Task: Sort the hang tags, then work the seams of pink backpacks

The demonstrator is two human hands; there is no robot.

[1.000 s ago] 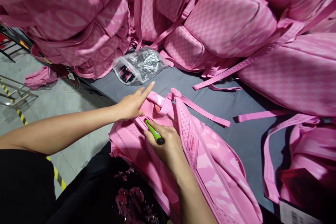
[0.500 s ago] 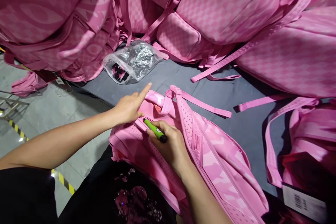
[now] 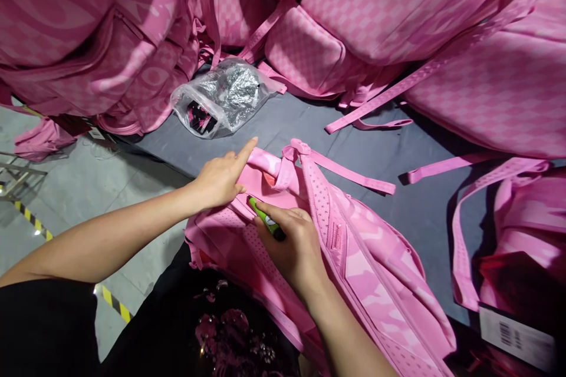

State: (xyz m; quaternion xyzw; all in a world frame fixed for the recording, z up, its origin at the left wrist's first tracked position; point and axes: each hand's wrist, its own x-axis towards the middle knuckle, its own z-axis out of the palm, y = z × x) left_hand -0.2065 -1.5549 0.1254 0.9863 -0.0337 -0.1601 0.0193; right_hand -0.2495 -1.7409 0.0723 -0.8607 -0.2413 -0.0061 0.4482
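Note:
A pink camouflage backpack lies in front of me, its straps and padded back panel facing up. My left hand grips its upper left edge, with the index finger stretched along the top and the thumb on the fabric. In my right hand is a short green pen-like tool with dark ends. Its far tip is close to the panel seam beside my left thumb; whether it touches the fabric I cannot tell. The lower fingers of both hands are partly hidden.
An open clear plastic bag with small dark and pink pieces lies on the grey table. Pink checkered backpacks crowd the back. Another pink backpack and a barcode label are at right. Striped tape marks the floor at left.
My right hand and the green tool have shifted slightly right, and the fingers cover more of the tool. My left hand keeps its place on the backpack. The view has moved a little.

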